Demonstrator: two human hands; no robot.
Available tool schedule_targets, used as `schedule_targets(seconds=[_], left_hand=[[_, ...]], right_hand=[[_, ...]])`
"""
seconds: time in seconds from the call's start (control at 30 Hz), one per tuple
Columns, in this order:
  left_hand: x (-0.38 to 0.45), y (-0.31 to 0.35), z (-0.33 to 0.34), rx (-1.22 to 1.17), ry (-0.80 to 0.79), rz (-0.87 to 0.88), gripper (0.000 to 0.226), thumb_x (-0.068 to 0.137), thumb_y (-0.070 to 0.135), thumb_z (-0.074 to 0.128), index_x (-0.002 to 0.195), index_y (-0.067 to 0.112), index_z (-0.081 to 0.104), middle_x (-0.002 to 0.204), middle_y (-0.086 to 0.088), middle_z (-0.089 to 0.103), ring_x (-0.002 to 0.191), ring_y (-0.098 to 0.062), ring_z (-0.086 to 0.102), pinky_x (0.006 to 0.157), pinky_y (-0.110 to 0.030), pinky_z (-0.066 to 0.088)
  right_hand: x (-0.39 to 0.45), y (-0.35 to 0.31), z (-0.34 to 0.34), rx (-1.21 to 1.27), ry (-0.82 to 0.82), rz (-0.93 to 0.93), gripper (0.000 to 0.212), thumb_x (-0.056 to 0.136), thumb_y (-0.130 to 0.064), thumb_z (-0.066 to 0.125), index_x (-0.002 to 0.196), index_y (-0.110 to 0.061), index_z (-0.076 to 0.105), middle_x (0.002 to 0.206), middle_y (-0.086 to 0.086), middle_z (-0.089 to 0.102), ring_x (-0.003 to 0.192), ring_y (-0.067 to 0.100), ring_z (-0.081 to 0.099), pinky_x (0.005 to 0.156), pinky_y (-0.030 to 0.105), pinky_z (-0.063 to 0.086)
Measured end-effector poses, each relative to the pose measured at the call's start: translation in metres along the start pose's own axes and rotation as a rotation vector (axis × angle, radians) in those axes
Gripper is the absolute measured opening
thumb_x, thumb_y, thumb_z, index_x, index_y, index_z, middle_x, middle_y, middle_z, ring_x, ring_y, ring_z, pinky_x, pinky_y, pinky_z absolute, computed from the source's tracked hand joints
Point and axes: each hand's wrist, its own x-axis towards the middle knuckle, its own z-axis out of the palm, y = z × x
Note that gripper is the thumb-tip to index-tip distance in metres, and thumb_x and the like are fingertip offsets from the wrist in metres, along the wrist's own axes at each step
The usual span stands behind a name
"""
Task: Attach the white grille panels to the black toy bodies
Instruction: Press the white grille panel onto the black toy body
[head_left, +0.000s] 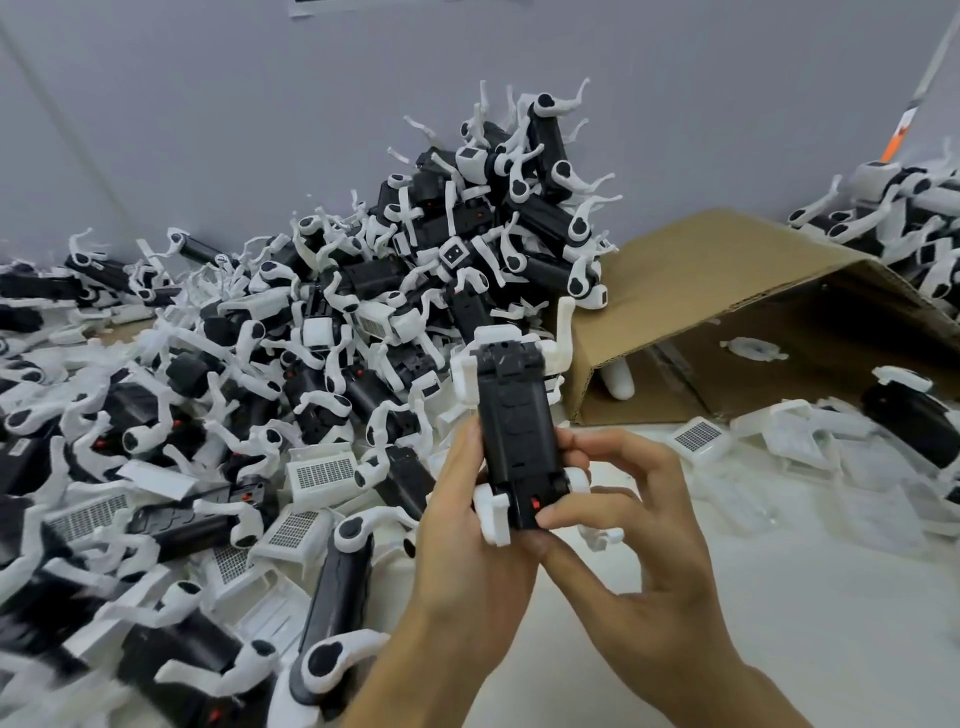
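A: What are the hands doing, closest to the camera?

B: Both are holding one black toy body (519, 441) up over the pale table (779, 597). The left hand (467, 525) is wrapping round its left side, fingers curling behind it. The right hand (634, 499) is gripping the right side, its thumb pressing on the lower end just beside a small red switch (534, 503).

A: How is the body sitting in that grip?

B: Lengthwise, running away from the camera, its flat black face turning upward. White legs (496, 514) are sticking out at its corners. Whether a grille is already on it, I cannot tell; that side is hidden.

A: And the grille parts?

B: Loose white grille panels (324, 470) are lying on the table left of the hands, mixed in among other bodies. One more grille panel (698, 436) is lying to the right, just past the right hand, near some clear plastic pieces (810, 441).

A: What is lying beyond that?

B: A cardboard box (727, 312) is lying tipped on its side with its open mouth facing the camera, a few white parts showing inside. Left of it, a tall heap of toys (467, 234) is piling up against the grey wall (260, 104), black bodies and white legs tangling together. A smaller heap (909, 208) is sitting behind the box at the far right.
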Motion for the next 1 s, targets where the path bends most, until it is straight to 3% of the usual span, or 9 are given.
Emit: schedule_targets(seconds=[0.1, 0.2, 0.33, 0.53, 0.7, 0.8, 1.0], left_hand=[[0.0002, 0.0001, -0.0005, 0.004, 0.002, -0.002, 0.059, 0.088, 0.049, 0.052, 0.120, 0.001, 0.061, 0.092, -0.017, 0.064, 0.079, -0.022, 0.063, 0.068, -0.027, 0.058], [0.0007, -0.0003, -0.0019, 0.004, -0.004, 0.013, 0.054, 0.089, 0.047, 0.051, 0.118, 0.002, 0.062, 0.093, -0.015, 0.065, 0.078, -0.022, 0.065, 0.067, -0.027, 0.058], [0.0010, -0.0002, -0.0022, 0.000, -0.009, 0.039, 0.049, 0.092, 0.046, 0.048, 0.110, 0.003, 0.064, 0.089, -0.014, 0.068, 0.077, -0.020, 0.066, 0.068, -0.027, 0.058], [0.0005, -0.0012, -0.0023, 0.016, 0.007, 0.068, 0.047, 0.098, 0.041, 0.044, 0.121, 0.003, 0.061, 0.096, -0.013, 0.069, 0.082, -0.022, 0.068, 0.069, -0.027, 0.058], [0.0001, -0.0005, -0.0032, 0.025, 0.014, 0.074, 0.039, 0.103, 0.036, 0.040, 0.113, 0.007, 0.065, 0.094, -0.013, 0.067, 0.079, -0.022, 0.065, 0.068, -0.028, 0.058], [0.0001, -0.0014, -0.0056, 0.022, 0.001, 0.108, 0.039, 0.108, 0.022, 0.034, 0.105, 0.009, 0.070, 0.093, -0.014, 0.068, 0.076, -0.022, 0.065, 0.062, -0.029, 0.057], [-0.0001, -0.0010, -0.0063, 0.047, -0.011, 0.103, 0.043, 0.109, 0.026, 0.032, 0.100, 0.012, 0.072, 0.092, -0.012, 0.067, 0.082, -0.024, 0.062, 0.070, -0.028, 0.057]], right_hand=[[0.0000, -0.0020, 0.0004, -0.007, -0.009, 0.005, 0.028, 0.079, -0.019, 0.080, 0.100, -0.034, 0.069, 0.132, 0.007, 0.052, 0.128, 0.028, 0.055, 0.090, 0.034, 0.055], [0.0003, -0.0043, 0.0021, -0.060, 0.012, 0.014, 0.029, 0.078, -0.025, 0.081, 0.102, -0.038, 0.070, 0.144, 0.002, 0.046, 0.124, 0.018, 0.056, 0.083, 0.030, 0.054], [-0.0010, -0.0054, 0.0042, -0.069, 0.029, 0.057, 0.030, 0.078, -0.030, 0.081, 0.104, -0.040, 0.070, 0.153, -0.003, 0.038, 0.123, 0.017, 0.056, 0.082, 0.036, 0.054], [0.0004, -0.0038, 0.0026, -0.066, 0.010, 0.033, 0.038, 0.077, -0.027, 0.080, 0.110, -0.041, 0.066, 0.151, -0.001, 0.039, 0.126, 0.010, 0.052, 0.096, 0.008, 0.039], [-0.0006, -0.0037, 0.0040, -0.037, 0.005, 0.028, 0.031, 0.077, -0.020, 0.080, 0.101, -0.036, 0.067, 0.145, 0.000, 0.044, 0.126, 0.009, 0.052, 0.096, 0.007, 0.040], [-0.0003, -0.0035, 0.0033, -0.021, 0.016, 0.010, 0.031, 0.077, -0.014, 0.080, 0.095, -0.035, 0.067, 0.142, 0.002, 0.045, 0.125, 0.014, 0.055, 0.095, 0.010, 0.042], [-0.0018, -0.0048, 0.0034, -0.044, -0.006, 0.064, 0.028, 0.080, -0.025, 0.079, 0.101, -0.040, 0.068, 0.147, -0.002, 0.042, 0.126, 0.016, 0.054, 0.093, 0.014, 0.046]])
